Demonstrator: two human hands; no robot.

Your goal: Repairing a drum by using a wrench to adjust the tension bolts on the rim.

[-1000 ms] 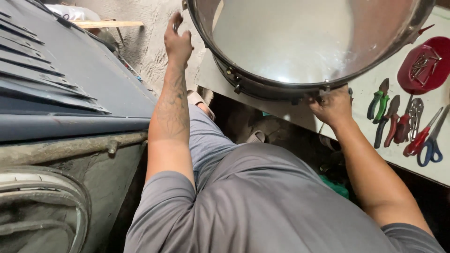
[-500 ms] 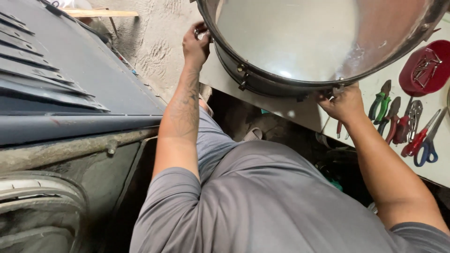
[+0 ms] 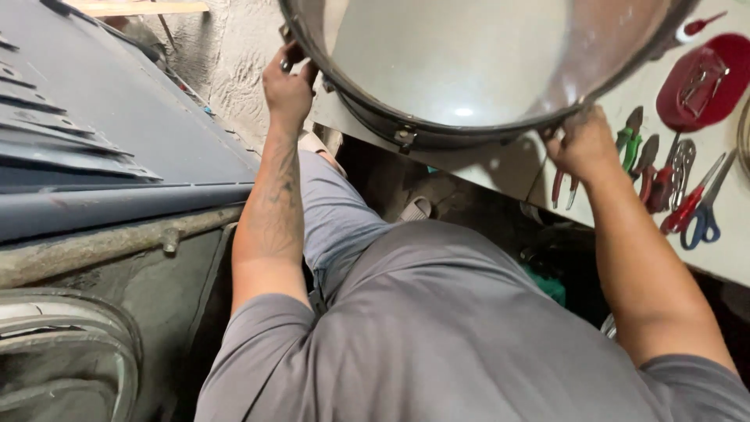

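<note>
A large round drum (image 3: 469, 70) with a pale skin and a dark metal hoop lies flat on the white table (image 3: 726, 250) in front of me. My left hand (image 3: 287, 86) grips the hoop at its left side, fingers curled over the rim by a tension lug. My right hand (image 3: 582, 144) holds the hoop's near right edge, fingers tucked under it. A metal lug (image 3: 404, 137) sits on the hoop between my hands. My grey shirt and trousers fill the lower view.
Several pliers and cutters with red and green handles (image 3: 652, 168) and red-and-blue scissors (image 3: 699, 207) lie right of the drum. A red lid (image 3: 703, 78) holds small metal parts. A dark slatted panel (image 3: 101, 133) stands at my left, a rough wall (image 3: 226, 55) behind.
My left hand has moved from open beside the drum to gripping its hoop. The drum has shifted right and upward in view, and my right hand followed along the rim.
</note>
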